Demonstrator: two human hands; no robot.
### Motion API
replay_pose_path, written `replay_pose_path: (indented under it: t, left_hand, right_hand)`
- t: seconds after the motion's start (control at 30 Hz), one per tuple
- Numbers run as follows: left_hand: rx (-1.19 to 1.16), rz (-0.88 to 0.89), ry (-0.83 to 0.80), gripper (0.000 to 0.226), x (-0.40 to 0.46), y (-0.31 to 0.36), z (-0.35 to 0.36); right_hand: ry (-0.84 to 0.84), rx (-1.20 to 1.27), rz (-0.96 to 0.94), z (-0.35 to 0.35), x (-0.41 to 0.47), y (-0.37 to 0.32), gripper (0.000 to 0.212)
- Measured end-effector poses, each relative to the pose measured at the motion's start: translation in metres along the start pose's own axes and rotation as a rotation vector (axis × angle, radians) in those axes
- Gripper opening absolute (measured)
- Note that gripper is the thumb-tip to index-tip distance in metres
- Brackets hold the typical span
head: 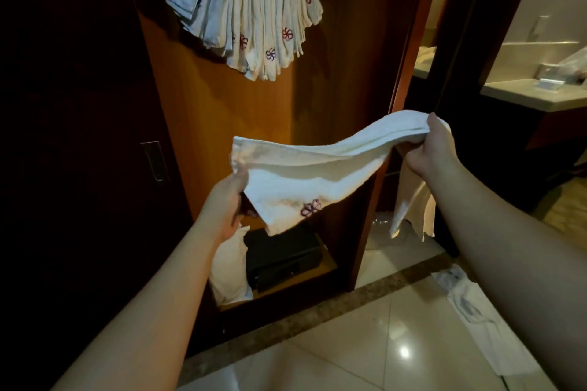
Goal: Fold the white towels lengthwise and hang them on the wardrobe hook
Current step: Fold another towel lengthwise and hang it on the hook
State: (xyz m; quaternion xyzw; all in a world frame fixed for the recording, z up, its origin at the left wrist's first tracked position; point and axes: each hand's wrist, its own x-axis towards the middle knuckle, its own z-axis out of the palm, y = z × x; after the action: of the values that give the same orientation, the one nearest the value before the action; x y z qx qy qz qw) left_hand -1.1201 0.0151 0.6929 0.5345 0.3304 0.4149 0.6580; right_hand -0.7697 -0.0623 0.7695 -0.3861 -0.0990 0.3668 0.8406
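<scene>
Overall, wardrobe: tall brown wooden wardrobe [206, 124], open, dark inside.
Hung bundle: many folded white towels with small flower emblems [254, 16] draped at the wardrobe's top; the hook itself is hidden.
Held towel: 1 white cotton towel with a purple flower emblem [305, 168], stretched between both hands before the wardrobe.
Safe: black box-shaped safe [282, 255] on the bottom shelf.
Left hand [227, 203]: grip pinched on the towel's near-left end.
Right hand [428, 149]: grip clamped on its bunched right end.

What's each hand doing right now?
Left hand: pinching one end of the white towel.
Right hand: gripping the towel's other end.
</scene>
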Motion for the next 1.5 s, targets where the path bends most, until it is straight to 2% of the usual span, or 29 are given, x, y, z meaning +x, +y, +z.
replay_pose_path:
  t: [0.1, 0.23, 0.37, 0.43, 0.47, 0.53, 0.6, 0.67, 0.83, 1.03, 1.2, 1.4, 1.5]
  left_hand:
    - [-0.040, 0.089, -0.003, 0.015, -0.001, 0.004, -0.007]
    - [-0.051, 0.145, 0.007, 0.025, -0.007, 0.009, -0.008]
    - [-0.094, 0.341, 0.011, 0.028, -0.012, 0.020, -0.005]
    - [-0.126, 0.418, -0.002, 0.020, -0.010, 0.029, -0.006]
    - [-0.100, 0.387, -0.012, 0.023, -0.008, 0.030, -0.006]
    - [0.020, 0.152, -0.034, 0.036, -0.009, 0.020, -0.004]
    - [0.152, 0.002, -0.082, 0.025, -0.011, 0.004, -0.005]
    - [0.146, 0.034, -0.067, 0.030, -0.012, -0.004, -0.010]
    - [-0.078, 0.197, 0.003, 0.037, -0.015, 0.010, -0.016]
    - [-0.244, 0.263, -0.130, 0.044, -0.020, 0.015, -0.014]
    - [-0.211, 0.292, 0.022, 0.038, -0.017, 0.008, -0.014]
    - [-0.198, 0.287, 0.186, 0.038, -0.007, 0.016, -0.010]
    - [-0.279, 0.096, 0.197, 0.027, 0.001, 0.015, -0.005]
  right_hand:
    - [0.041, 0.024, 0.005, -0.007, 0.002, 0.001, 0.042]
    - [0.037, 0.025, 0.010, -0.013, 0.001, 0.006, 0.035]
    - [-0.006, 0.069, 0.023, -0.009, -0.001, 0.010, 0.036]
    - [-0.035, 0.129, 0.041, -0.005, -0.002, 0.008, 0.038]
    - [-0.056, 0.166, 0.042, -0.003, -0.002, 0.006, 0.039]
    - [-0.088, 0.204, 0.036, 0.002, -0.003, 0.006, 0.041]
    - [-0.077, 0.186, 0.035, 0.005, -0.003, 0.006, 0.040]
    - [-0.056, 0.177, 0.042, 0.003, -0.003, 0.007, 0.040]
    - [-0.013, 0.080, 0.059, -0.015, 0.000, 0.010, 0.041]
    - [-0.067, 0.008, 0.122, -0.014, -0.003, 0.018, 0.050]
    - [-0.111, 0.088, 0.077, -0.002, -0.009, 0.016, 0.046]
    - [-0.155, 0.151, 0.047, 0.014, -0.011, 0.008, 0.048]
    - [-0.168, 0.164, 0.045, 0.025, -0.012, 0.005, 0.049]
